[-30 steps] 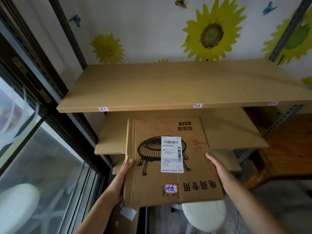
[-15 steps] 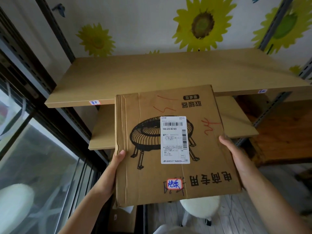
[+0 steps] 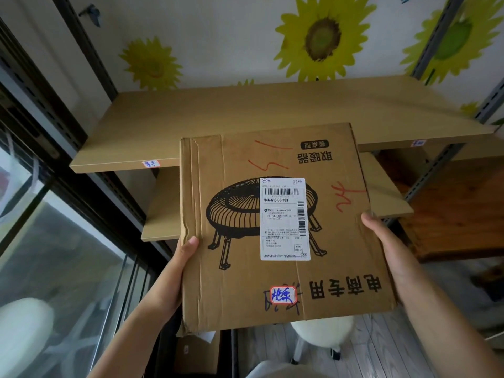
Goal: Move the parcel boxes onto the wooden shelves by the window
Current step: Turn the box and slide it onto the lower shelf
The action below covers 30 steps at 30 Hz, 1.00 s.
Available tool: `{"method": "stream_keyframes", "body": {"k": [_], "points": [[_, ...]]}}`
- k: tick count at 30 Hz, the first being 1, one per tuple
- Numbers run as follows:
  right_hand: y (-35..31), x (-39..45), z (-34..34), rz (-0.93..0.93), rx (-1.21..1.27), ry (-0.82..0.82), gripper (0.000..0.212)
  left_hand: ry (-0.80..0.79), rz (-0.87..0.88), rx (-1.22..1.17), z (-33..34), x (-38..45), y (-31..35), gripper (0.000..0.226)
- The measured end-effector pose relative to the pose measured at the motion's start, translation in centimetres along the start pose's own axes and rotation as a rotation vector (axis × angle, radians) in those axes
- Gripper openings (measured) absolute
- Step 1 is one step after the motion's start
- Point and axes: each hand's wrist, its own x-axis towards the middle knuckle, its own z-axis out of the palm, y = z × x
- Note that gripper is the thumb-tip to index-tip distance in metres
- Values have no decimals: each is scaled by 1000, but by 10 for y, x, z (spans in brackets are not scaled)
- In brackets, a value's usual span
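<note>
We hold a flat cardboard box (image 3: 281,227) between both hands, in front of the wooden shelves. Our left hand (image 3: 177,271) clamps the box's nine o'clock edge, thumb lying on top and the other fingers hidden underneath. Our right hand (image 3: 387,252) grips the three o'clock edge the same way, thumb on the face, the rest out of sight. The box's far edge, at twelve o'clock, overlaps the front lip of the top shelf (image 3: 245,113) as we see it; whether it touches the board or hovers clear we cannot tell. A lower shelf (image 3: 161,214) shows at nine o'clock of the box, with the window (image 3: 41,241) beyond it.

The step in hand looks like setting the box on the top shelf. To do it well we should lift the far edge clear of the lip first, then slide the box flat toward twelve o'clock, keeping it level so it does not catch. Both grips should hold until most of the box rests on the board.
</note>
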Motion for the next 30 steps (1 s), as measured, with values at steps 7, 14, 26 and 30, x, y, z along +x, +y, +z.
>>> {"method": "stream_keyframes", "body": {"k": [7,14,26,30], "points": [[21,13,-7,11,-112,-14,21,24,-170,31,-9,9,-24,120],[55,31,-8,203,-108,47,27,91,-317,-30,-8,21,-36,56],[63,66,12,389,-105,189,39,164,-324,-151,-28,47,-51,56],[70,78,7,410,-111,205,42,187,-350,-192,-19,80,-56,35]]}}
